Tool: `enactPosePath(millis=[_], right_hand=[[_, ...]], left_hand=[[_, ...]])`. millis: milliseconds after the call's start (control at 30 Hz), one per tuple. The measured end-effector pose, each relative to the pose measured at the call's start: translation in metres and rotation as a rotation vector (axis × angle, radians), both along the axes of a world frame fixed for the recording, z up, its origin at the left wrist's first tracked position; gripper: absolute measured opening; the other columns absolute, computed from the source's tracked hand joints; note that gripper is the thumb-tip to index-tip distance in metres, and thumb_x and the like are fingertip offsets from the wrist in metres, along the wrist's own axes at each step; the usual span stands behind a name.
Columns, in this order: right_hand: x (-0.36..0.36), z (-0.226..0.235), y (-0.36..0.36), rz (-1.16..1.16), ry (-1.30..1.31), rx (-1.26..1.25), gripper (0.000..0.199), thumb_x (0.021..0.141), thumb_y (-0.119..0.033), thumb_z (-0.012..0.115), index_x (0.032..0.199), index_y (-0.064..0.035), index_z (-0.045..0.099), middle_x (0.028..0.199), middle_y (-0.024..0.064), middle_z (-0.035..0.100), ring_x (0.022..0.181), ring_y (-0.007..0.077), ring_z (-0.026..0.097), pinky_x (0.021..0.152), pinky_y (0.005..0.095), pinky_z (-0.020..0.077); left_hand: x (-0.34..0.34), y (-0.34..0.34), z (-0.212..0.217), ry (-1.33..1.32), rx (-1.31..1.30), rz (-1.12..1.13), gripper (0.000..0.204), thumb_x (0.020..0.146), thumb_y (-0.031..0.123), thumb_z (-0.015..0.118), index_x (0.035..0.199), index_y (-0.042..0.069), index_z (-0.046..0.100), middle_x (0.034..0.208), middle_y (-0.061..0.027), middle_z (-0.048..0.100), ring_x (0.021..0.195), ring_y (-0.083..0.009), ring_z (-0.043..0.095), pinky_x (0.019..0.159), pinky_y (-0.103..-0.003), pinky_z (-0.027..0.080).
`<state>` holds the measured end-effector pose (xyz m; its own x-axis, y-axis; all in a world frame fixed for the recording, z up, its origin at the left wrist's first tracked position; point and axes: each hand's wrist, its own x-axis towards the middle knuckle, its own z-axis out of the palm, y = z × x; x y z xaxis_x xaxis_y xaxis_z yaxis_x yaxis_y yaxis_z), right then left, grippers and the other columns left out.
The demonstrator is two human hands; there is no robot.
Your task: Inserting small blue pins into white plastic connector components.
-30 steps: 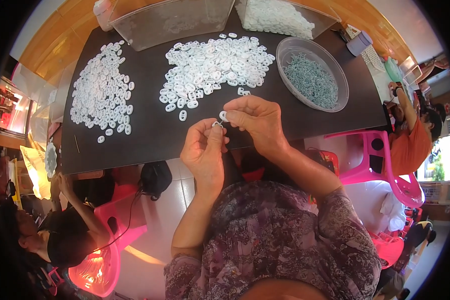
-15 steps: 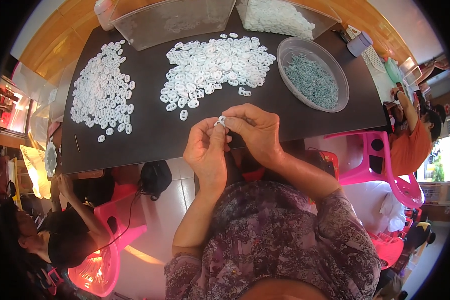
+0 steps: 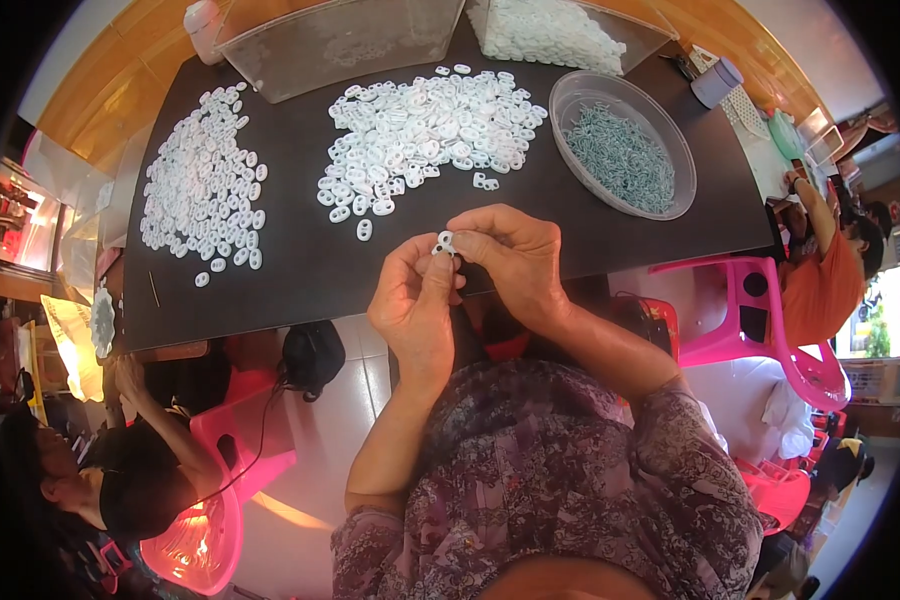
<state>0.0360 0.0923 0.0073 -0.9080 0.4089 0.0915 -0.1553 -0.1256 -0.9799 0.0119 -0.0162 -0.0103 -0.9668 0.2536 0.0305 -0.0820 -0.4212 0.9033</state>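
My left hand and my right hand meet just above the table's near edge. Between their fingertips is a small white plastic piece with two holes, pinched from both sides. A dark spot shows at its lower hole; what it is, I cannot make out. Beyond my hands lies a broad pile of similar white oval pieces, with a second pile farther left. A round clear tub on the right holds many thin grey-blue metal pieces that look like screws.
The dark table carries a clear bin and a bin of white pieces at the back. A lidded jar stands back right. Pink chairs and other people flank the table; a thin stick lies left.
The white piece has turned slightly between my fingertips, so its holes and a dark spot show more. Both hands stay nearly in place, and the view has shifted a little.
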Motion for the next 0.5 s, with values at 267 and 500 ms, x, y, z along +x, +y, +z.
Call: enactPosePath(millis=[267, 500], right_hand=[[0.002, 0.0, -0.001, 0.005, -0.022, 0.09, 0.008, 0.085, 0.0, 0.055, 0.09, 0.0035, 0.061, 0.072, 0.0035, 0.061, 0.062, 0.0053, 0.054, 0.051, 0.0204, 0.046], [0.002, -0.01, 0.005, -0.016, 0.079, 0.325, 0.009, 0.086, 0.001, 0.053, 0.089, 0.0028, 0.061, 0.072, 0.0038, 0.059, 0.062, 0.0064, 0.054, 0.054, 0.0222, 0.0467]], left_hand=[[0.0, 0.004, -0.002, 0.047, -0.005, 0.043, 0.02, 0.087, 0.003, 0.058, 0.105, -0.006, 0.056, 0.077, -0.006, 0.061, 0.061, -0.009, 0.056, 0.052, -0.019, 0.045], [0.0, 0.003, -0.002, 0.01, 0.019, 0.0, 0.022, 0.087, 0.003, 0.057, 0.107, -0.006, 0.057, 0.077, -0.0066, 0.062, 0.061, -0.0103, 0.057, 0.05, -0.02, 0.046]])
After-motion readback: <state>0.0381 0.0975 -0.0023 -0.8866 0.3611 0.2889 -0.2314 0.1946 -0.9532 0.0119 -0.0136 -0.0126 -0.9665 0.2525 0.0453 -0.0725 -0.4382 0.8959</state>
